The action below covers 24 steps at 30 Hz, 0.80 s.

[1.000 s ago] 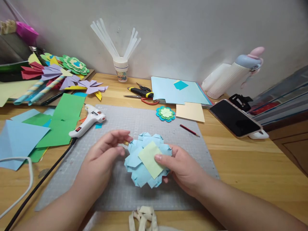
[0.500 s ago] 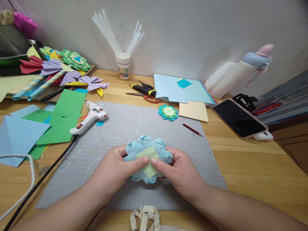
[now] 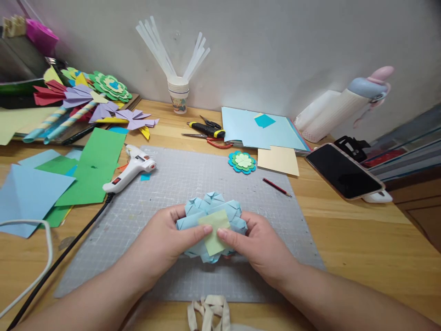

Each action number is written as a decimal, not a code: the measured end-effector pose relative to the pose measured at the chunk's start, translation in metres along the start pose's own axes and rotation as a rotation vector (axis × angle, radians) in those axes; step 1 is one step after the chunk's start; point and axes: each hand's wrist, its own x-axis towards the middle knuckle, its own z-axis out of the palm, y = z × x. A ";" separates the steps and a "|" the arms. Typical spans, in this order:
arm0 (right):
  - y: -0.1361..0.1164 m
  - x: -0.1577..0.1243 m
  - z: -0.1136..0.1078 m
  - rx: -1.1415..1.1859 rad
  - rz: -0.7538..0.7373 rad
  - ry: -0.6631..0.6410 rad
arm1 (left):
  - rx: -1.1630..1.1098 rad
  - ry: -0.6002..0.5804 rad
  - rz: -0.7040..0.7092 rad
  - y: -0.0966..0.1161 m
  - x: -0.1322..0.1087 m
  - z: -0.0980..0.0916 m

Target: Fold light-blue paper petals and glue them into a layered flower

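Observation:
A light blue folded paper flower (image 3: 210,207) with a pale green paper square (image 3: 215,227) on its middle is held just above the grey cutting mat (image 3: 179,179). My left hand (image 3: 168,241) grips its left side, thumb pressed on the green square. My right hand (image 3: 255,246) grips the right side, its thumb also pressing on the square, tip to tip with the left thumb. The fingers of both hands curl under the flower and are partly hidden.
A white glue gun (image 3: 131,168) lies at the mat's left with its black cord running to the front. Coloured paper sheets (image 3: 89,170) lie left. Scissors (image 3: 206,131), a small green-and-blue paper flower (image 3: 243,162), a pencil (image 3: 276,187) and a phone (image 3: 342,171) lie behind and right.
My left hand has come in from the flower's upper left edge and taken hold of it. Both thumbs now press the green square, and the flower sits slightly higher.

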 end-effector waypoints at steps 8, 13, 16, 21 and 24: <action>-0.003 0.003 -0.004 -0.009 0.006 -0.057 | 0.116 -0.041 0.004 0.000 0.001 -0.001; 0.000 0.005 -0.004 0.068 0.019 -0.013 | 0.038 -0.020 0.032 -0.001 0.001 -0.003; 0.000 0.005 -0.003 0.103 0.032 -0.024 | 0.082 0.017 0.033 -0.001 0.001 -0.003; -0.001 0.004 -0.002 0.127 0.049 -0.025 | 0.117 0.027 0.036 -0.004 0.003 -0.001; 0.000 0.004 -0.002 0.144 0.058 -0.024 | 0.106 0.022 0.045 -0.004 0.003 0.000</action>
